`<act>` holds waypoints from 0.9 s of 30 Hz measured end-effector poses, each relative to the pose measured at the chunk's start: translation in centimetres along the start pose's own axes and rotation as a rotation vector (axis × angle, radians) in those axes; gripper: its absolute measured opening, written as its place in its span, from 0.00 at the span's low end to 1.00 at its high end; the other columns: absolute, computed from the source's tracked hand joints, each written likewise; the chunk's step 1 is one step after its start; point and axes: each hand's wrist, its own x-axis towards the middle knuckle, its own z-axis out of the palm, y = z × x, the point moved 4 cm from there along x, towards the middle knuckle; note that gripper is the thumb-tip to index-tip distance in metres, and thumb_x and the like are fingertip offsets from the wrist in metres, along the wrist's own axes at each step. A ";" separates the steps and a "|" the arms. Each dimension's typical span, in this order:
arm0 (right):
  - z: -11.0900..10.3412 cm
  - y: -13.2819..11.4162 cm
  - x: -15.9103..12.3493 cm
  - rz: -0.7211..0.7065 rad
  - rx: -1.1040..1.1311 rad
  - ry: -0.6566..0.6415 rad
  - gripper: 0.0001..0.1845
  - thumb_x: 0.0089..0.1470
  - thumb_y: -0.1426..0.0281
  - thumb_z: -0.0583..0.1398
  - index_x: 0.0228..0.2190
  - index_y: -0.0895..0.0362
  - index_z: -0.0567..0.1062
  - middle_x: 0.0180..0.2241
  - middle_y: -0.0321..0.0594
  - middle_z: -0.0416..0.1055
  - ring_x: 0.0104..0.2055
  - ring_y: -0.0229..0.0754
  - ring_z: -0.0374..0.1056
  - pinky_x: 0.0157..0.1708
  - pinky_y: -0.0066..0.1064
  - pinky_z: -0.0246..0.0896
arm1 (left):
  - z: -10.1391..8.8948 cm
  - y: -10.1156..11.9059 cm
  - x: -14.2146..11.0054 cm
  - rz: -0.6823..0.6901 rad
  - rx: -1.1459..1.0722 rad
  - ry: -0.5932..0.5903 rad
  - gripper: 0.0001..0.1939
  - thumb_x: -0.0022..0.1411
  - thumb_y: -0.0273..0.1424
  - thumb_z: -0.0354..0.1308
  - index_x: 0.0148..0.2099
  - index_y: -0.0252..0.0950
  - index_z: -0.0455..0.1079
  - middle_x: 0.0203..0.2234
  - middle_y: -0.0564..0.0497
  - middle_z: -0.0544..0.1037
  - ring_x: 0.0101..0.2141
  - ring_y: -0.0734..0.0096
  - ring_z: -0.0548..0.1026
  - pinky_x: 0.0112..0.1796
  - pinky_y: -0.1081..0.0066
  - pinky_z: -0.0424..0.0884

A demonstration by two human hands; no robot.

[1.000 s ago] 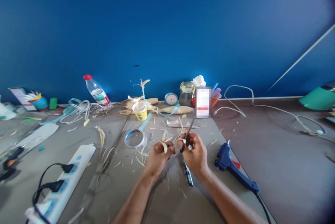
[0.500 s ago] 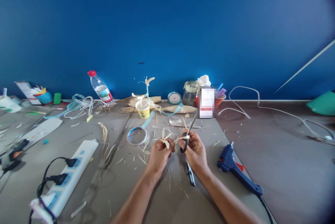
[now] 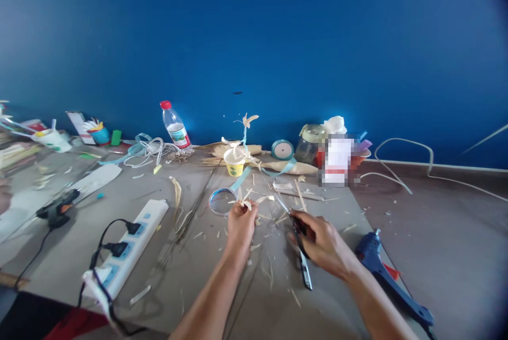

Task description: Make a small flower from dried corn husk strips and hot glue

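My left hand [image 3: 243, 221] is closed around the base of a small pale husk flower [image 3: 246, 204], its petals poking out above the fingers. My right hand [image 3: 323, 242] grips a pair of scissors [image 3: 282, 202] by the dark handles. Their blades point forward and left, towards a pale strip [image 3: 264, 198] beside the flower. Under the right hand a utility knife [image 3: 305, 274] lies on the table, partly hidden. Just left of the flower lies a roll of clear tape [image 3: 211, 203]. Pale scraps are scattered around both hands.
A blue glue gun [image 3: 391, 282] lies at the right, a white power strip [image 3: 148, 234] at the left. Behind stand a yellow paper cup [image 3: 235, 169] with a husk flower, a tilted bottle [image 3: 178, 131] and a glass jar [image 3: 309, 146]. Another person's hand [image 3: 3, 196] shows at the far left.
My right hand has moved away to the right from my left hand. The scissors now lie across its grip with blades pointing forward-left. The whole view has shifted a little left.
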 end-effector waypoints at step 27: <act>0.7 -0.3 0.3 -0.016 0.142 -0.196 0.14 0.45 0.71 0.58 0.36 0.54 0.78 0.24 0.32 0.72 0.25 0.36 0.64 0.24 0.22 0.57 | 0.6 0.4 -0.6 0.021 0.126 -0.139 0.08 0.47 0.33 0.54 0.23 0.35 0.58 0.14 0.60 0.55 0.16 0.83 0.51 0.19 0.76 0.46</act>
